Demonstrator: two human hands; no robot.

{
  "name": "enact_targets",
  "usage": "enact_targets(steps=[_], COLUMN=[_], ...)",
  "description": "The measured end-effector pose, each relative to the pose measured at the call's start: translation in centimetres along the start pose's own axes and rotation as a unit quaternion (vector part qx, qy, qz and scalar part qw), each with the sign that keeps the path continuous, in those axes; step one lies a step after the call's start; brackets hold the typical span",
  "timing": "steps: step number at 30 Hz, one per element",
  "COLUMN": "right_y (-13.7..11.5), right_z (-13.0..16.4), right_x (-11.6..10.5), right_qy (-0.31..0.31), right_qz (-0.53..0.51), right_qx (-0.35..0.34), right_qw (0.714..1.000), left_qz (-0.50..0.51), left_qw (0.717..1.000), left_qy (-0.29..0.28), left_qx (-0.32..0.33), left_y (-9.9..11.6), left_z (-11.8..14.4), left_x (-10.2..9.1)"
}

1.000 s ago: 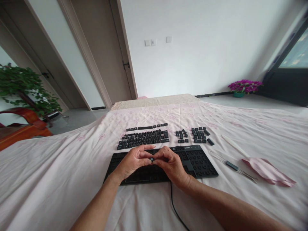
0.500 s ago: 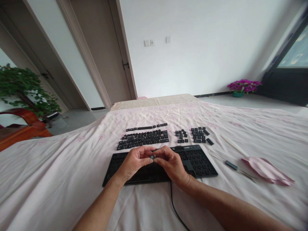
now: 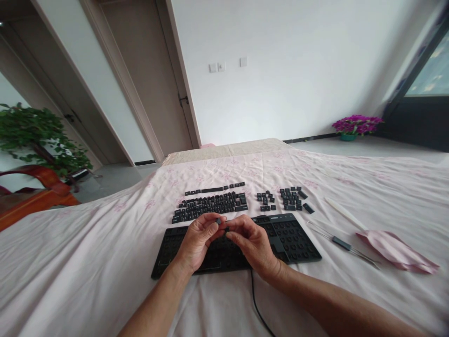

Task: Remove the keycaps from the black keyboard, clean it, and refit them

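Note:
Above the black keyboard, my left hand pinches a small dark keycap between thumb and forefinger. My right hand is closed close beside it, thumb and fingertips on a small black piece, too small to make out its kind. The two hands nearly touch. Under them the keyboard's bare key sockets show, most clearly in the number pad; its middle is hidden by my hands. Loose keycaps lie in rows on the cloth behind it, with smaller groups further right.
To the right lie a dark-handled wire tool, a white stick-like tool and a folded pink cloth. A cable runs from the keyboard towards me across the pale bedsheet. A wooden chair arm stands at left.
The keycap was between the fingertips of both hands. Now it is in my left hand, turned up, and a small black piece shows apart from it in my right fingers.

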State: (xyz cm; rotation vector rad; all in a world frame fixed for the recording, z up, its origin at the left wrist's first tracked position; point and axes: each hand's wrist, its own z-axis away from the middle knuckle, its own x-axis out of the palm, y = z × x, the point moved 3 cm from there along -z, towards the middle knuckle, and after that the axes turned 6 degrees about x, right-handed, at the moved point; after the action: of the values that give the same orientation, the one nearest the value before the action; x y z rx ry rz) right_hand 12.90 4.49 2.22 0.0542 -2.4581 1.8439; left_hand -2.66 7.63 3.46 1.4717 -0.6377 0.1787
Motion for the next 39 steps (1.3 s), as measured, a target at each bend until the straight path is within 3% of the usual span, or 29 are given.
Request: enact_targets(steps=[16, 23, 30, 33, 39], right_y=[-0.1, 0.0, -0.8, -1.6, -3.0], right_z=[0.0, 0.1, 0.0, -0.1, -0.3], right_x=[0.5, 0.4, 0.3, 0.0, -0.4], right_qy=[-0.036, -0.038, 0.004, 0.023, 0.012], right_qz=[0.03, 0.034, 0.069, 0.169, 0.364], right_qx=[-0.008, -0.03, -0.055, -0.111, -0.229], right_qw=[0.999, 0.998, 0.996, 0.979, 0.903], left_qz=[0.014, 0.028, 0.041, 0.038, 0.048], left_qw=[0.998, 0.998, 0.998, 0.998, 0.996], left_qy=[0.026, 0.017, 0.032, 0.051, 0.071], left_qx=[0.055, 0.049, 0.04, 0.024, -0.004], left_y=[-0.5, -0.7, -1.0, -1.6, -2.3], left_z=[0.1, 0.3, 0.6, 1.0, 1.7], left_x=[0.6, 0.9, 1.1, 1.5, 2.4])
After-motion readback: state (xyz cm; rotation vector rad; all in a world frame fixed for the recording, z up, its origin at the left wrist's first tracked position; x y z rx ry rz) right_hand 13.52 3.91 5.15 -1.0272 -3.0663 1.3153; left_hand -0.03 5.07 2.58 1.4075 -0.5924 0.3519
